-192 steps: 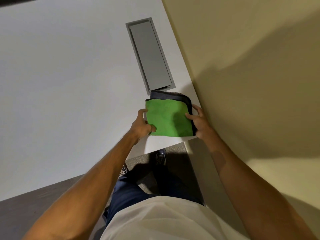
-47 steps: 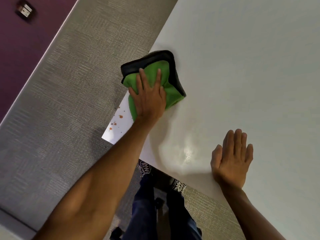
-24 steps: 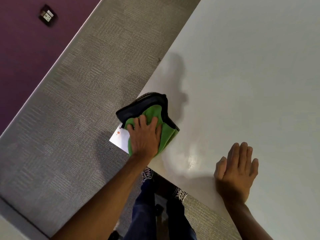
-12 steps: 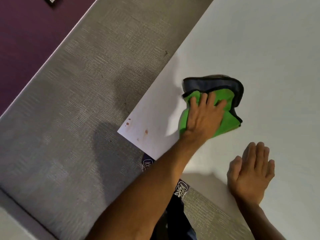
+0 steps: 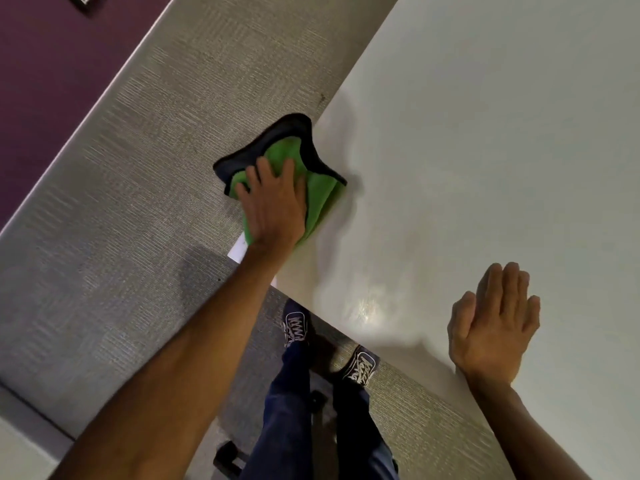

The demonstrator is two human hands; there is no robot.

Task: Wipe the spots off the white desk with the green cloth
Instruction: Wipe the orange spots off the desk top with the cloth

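Left hand (image 5: 275, 206): palm down, fingers spread flat on top of the cloth, pressing it against the desk; nothing is pinched between the fingers.
Right hand (image 5: 493, 323): well apart from the left, resting flat on the desk near its front edge; fingers straight and close together, holding nothing.
Cloth (image 5: 320, 195): green with a dark border, folded into a thick pad; lies at the desk's left corner, its dark outer fold hanging past the side edge over the floor.
Desk (image 5: 502, 133): white, glossy top, filling the right half of the view; a bright glare patch lies between the two hands.
Desk corner (image 5: 237, 251): a small white tip shows just below the wrist of the left hand; whether spots lie under the cloth cannot be told.
Floor (image 5: 121, 254): grey ribbed carpet, left of the desk.
Wall (image 5: 52, 64): dark purple, upper left.
Legs (image 5: 294, 393): dark blue trousers and dark laced shoes, below the desk's front edge.
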